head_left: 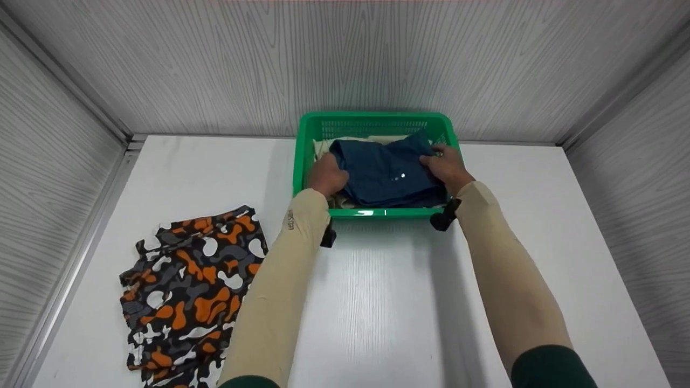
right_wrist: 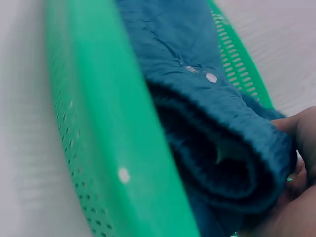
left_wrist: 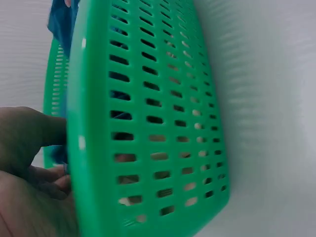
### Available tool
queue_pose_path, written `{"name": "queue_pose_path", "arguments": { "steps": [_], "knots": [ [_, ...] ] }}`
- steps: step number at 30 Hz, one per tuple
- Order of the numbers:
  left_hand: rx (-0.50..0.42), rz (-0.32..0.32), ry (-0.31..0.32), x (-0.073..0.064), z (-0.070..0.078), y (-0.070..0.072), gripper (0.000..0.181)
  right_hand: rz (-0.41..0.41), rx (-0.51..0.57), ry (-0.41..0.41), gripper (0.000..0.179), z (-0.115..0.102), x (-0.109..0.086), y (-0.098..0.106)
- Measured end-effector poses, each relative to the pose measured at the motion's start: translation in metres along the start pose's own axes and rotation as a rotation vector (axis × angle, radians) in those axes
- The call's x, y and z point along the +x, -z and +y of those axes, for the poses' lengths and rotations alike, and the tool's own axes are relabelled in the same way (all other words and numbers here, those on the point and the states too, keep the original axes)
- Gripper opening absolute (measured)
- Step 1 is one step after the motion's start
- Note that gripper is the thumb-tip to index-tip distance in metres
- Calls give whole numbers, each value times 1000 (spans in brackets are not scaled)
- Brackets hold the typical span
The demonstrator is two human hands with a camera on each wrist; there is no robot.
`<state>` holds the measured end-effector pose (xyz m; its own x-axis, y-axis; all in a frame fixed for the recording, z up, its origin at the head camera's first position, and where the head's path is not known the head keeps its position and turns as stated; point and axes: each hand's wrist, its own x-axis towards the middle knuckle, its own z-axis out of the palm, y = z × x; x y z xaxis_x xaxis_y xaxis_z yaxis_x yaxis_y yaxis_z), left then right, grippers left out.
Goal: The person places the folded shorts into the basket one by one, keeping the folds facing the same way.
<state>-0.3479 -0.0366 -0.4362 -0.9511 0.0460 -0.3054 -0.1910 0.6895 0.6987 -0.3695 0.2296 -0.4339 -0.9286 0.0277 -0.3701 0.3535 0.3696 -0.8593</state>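
A folded blue garment (head_left: 383, 172) lies in the green plastic basket (head_left: 372, 213), over some cream cloth (head_left: 322, 149). My left hand (head_left: 326, 175) grips its left edge with curled fingers. At the opposite side my right hand (head_left: 448, 167) pinches the right edge between thumb and fingers. In the right wrist view the garment (right_wrist: 207, 113) shows a gathered, rolled band and a small white dot near it. The basket's slotted wall (left_wrist: 163, 98) fills much of the left wrist view and hides the left fingertips.
Patterned shorts-like clothing (head_left: 199, 291) in black, orange, grey and white lies spread on the white table (head_left: 372, 302) at the left, beside my left forearm. A grey wood-grain panel (head_left: 372, 59) rises behind the basket, with more panels at both sides.
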Motion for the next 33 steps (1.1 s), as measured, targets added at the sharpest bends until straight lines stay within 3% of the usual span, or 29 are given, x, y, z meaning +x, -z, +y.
{"name": "queue_pose_path", "arguments": {
  "steps": [2,4,9,12,14,16,18,21,23,27,33],
  "knots": [
    [44,-8,-6,0,5,5,20,19,-63,45,58,0,0,1],
    [94,-19,-8,-1,11,11,16,30,-144,99,55,-1,-2,3],
    [282,-29,-27,-9,31,18,58,110,-466,307,61,-12,-7,-2],
    [449,-35,-105,-14,41,11,74,144,-682,444,70,-17,-9,-18],
    [558,-59,-171,-17,42,2,72,108,-822,486,73,-16,-10,-30],
    [634,-106,-210,-19,41,-8,65,29,-951,451,76,-11,-11,-41],
    [652,-161,-219,-23,38,-17,60,-56,-1044,356,79,-5,-12,-47],
    [613,-232,-181,-30,34,-25,61,-149,-1088,187,83,5,-14,-50],
    [565,-265,-142,-34,30,-27,63,-189,-1091,117,85,9,-15,-51],
    [490,-331,-72,-38,23,-25,66,-257,-1067,74,85,9,-22,-54],
    [422,-432,-34,-43,23,-18,68,-319,-1033,17,84,7,-30,-55]
  ]
}}
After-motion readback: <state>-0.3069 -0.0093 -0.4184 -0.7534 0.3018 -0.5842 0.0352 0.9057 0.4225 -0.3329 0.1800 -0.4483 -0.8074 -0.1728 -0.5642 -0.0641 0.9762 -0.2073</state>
